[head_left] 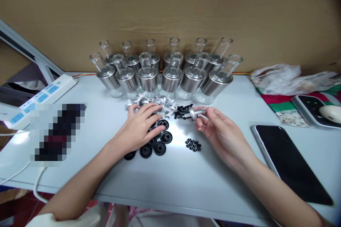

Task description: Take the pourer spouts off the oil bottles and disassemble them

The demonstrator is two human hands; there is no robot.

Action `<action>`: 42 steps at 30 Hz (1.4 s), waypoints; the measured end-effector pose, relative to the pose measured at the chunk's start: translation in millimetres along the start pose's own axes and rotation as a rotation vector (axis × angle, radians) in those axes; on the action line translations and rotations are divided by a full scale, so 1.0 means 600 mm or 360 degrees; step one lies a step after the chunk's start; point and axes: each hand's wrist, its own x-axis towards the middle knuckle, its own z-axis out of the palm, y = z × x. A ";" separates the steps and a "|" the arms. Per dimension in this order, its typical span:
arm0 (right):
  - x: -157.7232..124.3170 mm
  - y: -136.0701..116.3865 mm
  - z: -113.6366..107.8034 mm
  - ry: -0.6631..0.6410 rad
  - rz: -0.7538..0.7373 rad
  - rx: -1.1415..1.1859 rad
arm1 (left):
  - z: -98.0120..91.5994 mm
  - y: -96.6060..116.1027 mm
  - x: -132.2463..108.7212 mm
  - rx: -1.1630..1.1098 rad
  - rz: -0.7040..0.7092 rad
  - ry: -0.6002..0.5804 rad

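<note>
My left hand rests with spread fingers over a pile of silver and white spout parts and the upper edge of a group of black round caps. Pinched in the fingers of my right hand is a silver metal spout, its wide end facing left. Thin black parts lie just left of that spout. Below it sits a small cluster of black rings. Whether anything lies under my left palm is hidden.
Two rows of glass bottles with metal sleeves stand behind the parts. A power strip and a pixelated dark object are left. A black phone, plastic bag and a device under a pale mouse are right.
</note>
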 end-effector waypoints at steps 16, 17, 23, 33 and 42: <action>-0.001 0.000 0.001 -0.0089 -0.0006 0.0003 | -0.001 0.014 -0.006 -0.0154 0.0220 -0.0072; -0.001 0.000 0.000 -0.0087 -0.0005 -0.0002 | -0.002 0.015 -0.005 -0.0134 0.0221 -0.0057; -0.001 0.000 -0.001 -0.0112 0.0018 0.0048 | -0.026 0.010 -0.006 -0.0180 0.0211 -0.0025; 0.000 -0.001 0.000 -0.0118 0.0047 0.0039 | -0.032 0.015 -0.007 -0.0054 0.0266 -0.0082; -0.001 -0.002 0.002 -0.0083 0.0056 0.0044 | -0.023 0.012 -0.012 0.0006 0.0220 -0.0143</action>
